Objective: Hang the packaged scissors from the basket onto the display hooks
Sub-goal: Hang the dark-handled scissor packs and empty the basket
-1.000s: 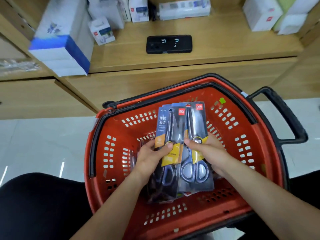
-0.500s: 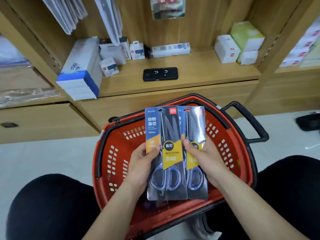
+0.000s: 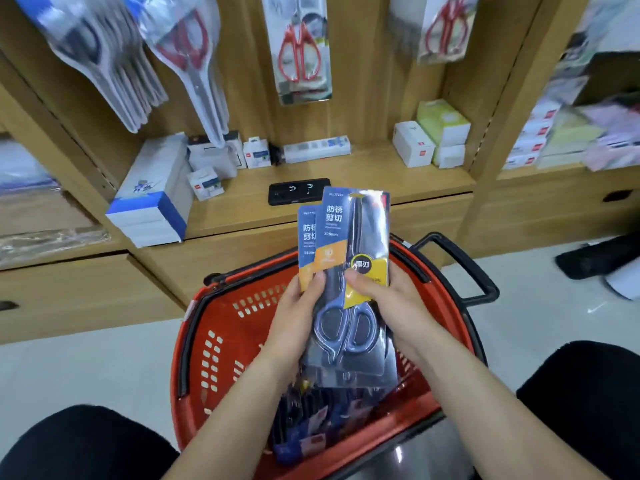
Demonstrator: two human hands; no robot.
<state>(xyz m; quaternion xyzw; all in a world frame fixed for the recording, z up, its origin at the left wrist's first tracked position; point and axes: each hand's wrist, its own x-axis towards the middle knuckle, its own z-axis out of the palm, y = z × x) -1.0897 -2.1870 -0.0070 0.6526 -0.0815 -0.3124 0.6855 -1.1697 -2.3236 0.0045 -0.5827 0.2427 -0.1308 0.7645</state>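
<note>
Bare left hand [image 3: 298, 317] and right hand [image 3: 391, 306]; forearms bare. Plain black trousers [image 3: 86, 445] cover both knees.

Overlapping packaged scissors [image 3: 346, 233] above red basket [image 3: 225, 327]

Bright, flat indoor light, seems to come from overhead, so shadows are soft. Glare streaks on the plastic of the hanging packs [image 3: 301, 46] and on the scissors pack [image 3: 353, 271] mid-frame, though its print is readable. Top and right edges are smeared, and the boxes [image 3: 568, 133] there are mush. Fisheye tilts the shelf uprights [image 3: 509, 109]. Small glints on the floor [image 3: 69, 368].
</note>
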